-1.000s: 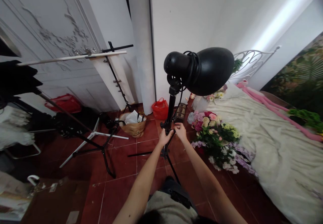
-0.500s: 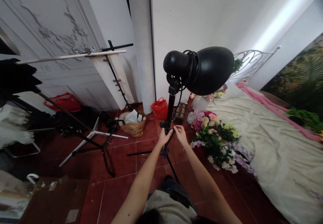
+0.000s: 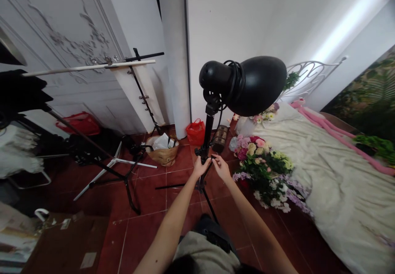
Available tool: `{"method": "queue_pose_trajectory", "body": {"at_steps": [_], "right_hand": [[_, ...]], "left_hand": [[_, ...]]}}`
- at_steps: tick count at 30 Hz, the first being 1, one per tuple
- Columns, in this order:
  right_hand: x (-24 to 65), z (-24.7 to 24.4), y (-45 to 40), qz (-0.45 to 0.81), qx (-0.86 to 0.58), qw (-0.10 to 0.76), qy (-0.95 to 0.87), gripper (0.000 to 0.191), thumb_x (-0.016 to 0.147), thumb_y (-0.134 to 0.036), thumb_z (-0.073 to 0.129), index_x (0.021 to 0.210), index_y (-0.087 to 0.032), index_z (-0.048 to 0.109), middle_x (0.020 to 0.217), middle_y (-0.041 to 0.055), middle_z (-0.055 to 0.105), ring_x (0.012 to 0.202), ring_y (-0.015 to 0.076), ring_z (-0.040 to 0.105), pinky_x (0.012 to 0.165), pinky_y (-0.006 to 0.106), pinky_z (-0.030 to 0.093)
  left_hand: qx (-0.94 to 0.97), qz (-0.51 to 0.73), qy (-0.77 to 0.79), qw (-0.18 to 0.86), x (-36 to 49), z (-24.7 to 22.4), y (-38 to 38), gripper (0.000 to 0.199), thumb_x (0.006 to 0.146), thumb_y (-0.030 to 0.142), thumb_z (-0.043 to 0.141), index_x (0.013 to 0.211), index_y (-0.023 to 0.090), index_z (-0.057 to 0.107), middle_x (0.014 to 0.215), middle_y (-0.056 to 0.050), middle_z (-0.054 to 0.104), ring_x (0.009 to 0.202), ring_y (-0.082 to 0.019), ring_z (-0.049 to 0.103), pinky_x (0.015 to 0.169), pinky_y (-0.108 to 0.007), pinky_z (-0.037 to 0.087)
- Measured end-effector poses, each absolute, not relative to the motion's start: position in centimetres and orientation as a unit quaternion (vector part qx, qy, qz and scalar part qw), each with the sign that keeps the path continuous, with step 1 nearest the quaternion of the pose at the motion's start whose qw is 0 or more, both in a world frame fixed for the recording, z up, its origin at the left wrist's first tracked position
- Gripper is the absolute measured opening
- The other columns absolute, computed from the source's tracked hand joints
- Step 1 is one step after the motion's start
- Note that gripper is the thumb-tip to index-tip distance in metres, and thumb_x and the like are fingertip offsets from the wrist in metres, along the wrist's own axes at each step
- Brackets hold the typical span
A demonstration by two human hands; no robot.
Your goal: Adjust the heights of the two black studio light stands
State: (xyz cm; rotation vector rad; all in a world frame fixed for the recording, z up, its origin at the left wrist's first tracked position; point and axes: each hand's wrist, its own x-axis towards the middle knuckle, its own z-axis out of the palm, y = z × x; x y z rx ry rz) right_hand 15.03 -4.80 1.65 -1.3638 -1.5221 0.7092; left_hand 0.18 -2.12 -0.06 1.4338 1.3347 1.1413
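In front of me a black light stand (image 3: 208, 130) rises from the floor on splayed legs. At its top sits a black studio lamp (image 3: 262, 85) with a wide bowl reflector and its cable coiled around the neck. My left hand (image 3: 201, 168) is closed around the stand's pole just below a clamp knob. On the pole's right side, my right hand (image 3: 221, 167) pinches a small dark knob of the stand between thumb and fingers. The fingertips partly hide that knob.
Artificial flowers (image 3: 262, 163) stand right of the stand, beside a bed (image 3: 345, 175) with a pale cover. Behind are a red plastic bag (image 3: 195, 132) and a wicker basket (image 3: 163, 155). Other stands (image 3: 126, 179) spread their legs at left, near a cardboard box (image 3: 70, 241).
Both hands stay at the same spot on the stand. My right hand's fingers have shifted slightly at the knob. The view has moved a little.
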Motion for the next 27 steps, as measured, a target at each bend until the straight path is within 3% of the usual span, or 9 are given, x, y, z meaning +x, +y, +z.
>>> {"method": "queue_pose_trajectory", "body": {"at_steps": [3, 9, 15, 18, 21, 27], "right_hand": [[15.6, 1.1, -5.3, 0.292, -0.54, 0.462, -0.641, 0.046, 0.088, -0.045, 0.047, 0.127, -0.023, 0.055, 0.115, 0.009, 0.063, 0.1, 0.0202, 0.061, 0.087, 0.035, 0.049], [16.6, 1.1, -4.7, 0.292, -0.531, 0.407, -0.684, 0.045, 0.09, -0.043, 0.045, 0.133, -0.028, 0.049, 0.116, 0.0066, 0.061, 0.088, 0.0184, 0.061, 0.086, 0.036, 0.051], [17.1, 0.3, -3.3, 0.252, -0.511, 0.4, -0.718, 0.038, 0.09, -0.042, 0.045, 0.124, -0.027, 0.054, 0.128, 0.0078, 0.054, 0.119, 0.0231, 0.049, 0.1, 0.042, 0.041], [16.6, -0.4, -2.6, 0.232, -0.527, 0.415, -0.704, 0.032, 0.091, -0.044, 0.042, 0.106, -0.024, 0.061, 0.112, 0.0084, 0.058, 0.109, 0.024, 0.052, 0.097, 0.043, 0.04], [15.6, -0.5, -2.3, 0.239, -0.559, 0.436, -0.664, 0.037, 0.091, -0.05, 0.038, 0.08, -0.022, 0.06, 0.087, 0.0054, 0.057, 0.088, 0.022, 0.054, 0.089, 0.04, 0.042], [13.9, 1.0, -1.6, 0.424, -0.603, 0.446, -0.507, 0.048, 0.08, -0.064, 0.047, 0.062, -0.02, 0.053, 0.056, -0.0012, 0.051, 0.056, 0.0151, 0.049, 0.058, 0.027, 0.041]], "left_hand": [[0.571, 0.458, 0.533, 0.424, 0.3, -0.1, -2.1, 0.039, 0.078, 0.05, 0.062, 0.1, 0.018, 0.056, 0.095, -0.005, 0.065, 0.089, -0.018, 0.062, 0.085, -0.035, 0.049], [0.579, 0.465, 0.521, 0.42, 0.2, 0.2, -2.1, 0.037, 0.079, 0.049, 0.061, 0.098, 0.018, 0.057, 0.096, -0.006, 0.065, 0.09, -0.018, 0.062, 0.087, -0.035, 0.048], [0.575, 0.461, 0.517, 0.436, 0.4, 0.0, -2.1, 0.036, 0.08, 0.049, 0.06, 0.098, 0.018, 0.057, 0.094, -0.005, 0.065, 0.089, -0.018, 0.062, 0.085, -0.035, 0.049], [0.573, 0.464, 0.517, 0.435, 0.4, -0.1, -2.1, 0.036, 0.08, 0.049, 0.06, 0.098, 0.018, 0.056, 0.093, -0.004, 0.064, 0.088, -0.017, 0.061, 0.085, -0.034, 0.049], [0.575, 0.458, 0.522, 0.433, 0.4, 0.1, -2.2, 0.037, 0.08, 0.05, 0.06, 0.096, 0.018, 0.056, 0.09, -0.004, 0.064, 0.085, -0.017, 0.061, 0.083, -0.033, 0.049], [0.571, 0.472, 0.511, 0.436, 0.4, 0.5, -2.4, 0.039, 0.079, 0.049, 0.061, 0.1, 0.017, 0.057, 0.095, -0.006, 0.065, 0.089, -0.018, 0.061, 0.085, -0.035, 0.048]]}}
